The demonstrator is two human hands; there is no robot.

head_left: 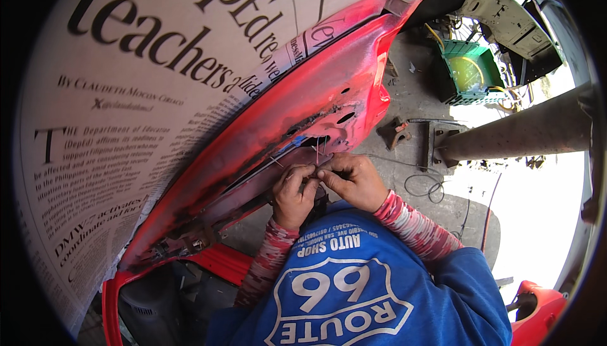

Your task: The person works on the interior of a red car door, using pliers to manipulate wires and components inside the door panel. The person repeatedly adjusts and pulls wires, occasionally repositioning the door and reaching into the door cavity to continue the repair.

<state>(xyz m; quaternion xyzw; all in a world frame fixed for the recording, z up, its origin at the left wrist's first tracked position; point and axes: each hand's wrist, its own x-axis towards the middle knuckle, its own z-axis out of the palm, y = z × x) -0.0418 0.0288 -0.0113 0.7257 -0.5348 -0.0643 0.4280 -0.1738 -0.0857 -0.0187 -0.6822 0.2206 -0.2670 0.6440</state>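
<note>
My left hand and my right hand meet fingertip to fingertip, in front of the lower edge of a red car body panel. Both are closed in a pinch. Whatever lies between the fingers is too small and too hidden to name. Just above the fingertips, thin metal pins or wires stick out at a dark opening in the panel. A small blue piece sits along that opening's edge. Red-patterned sleeves cover both of my forearms.
Newspaper sheets mask the large surface at left. A thick metal post slants in from the right. Beyond it stands a green crate with a yellow item inside. A thin cable coils on the floor. Red bodywork shows at lower right.
</note>
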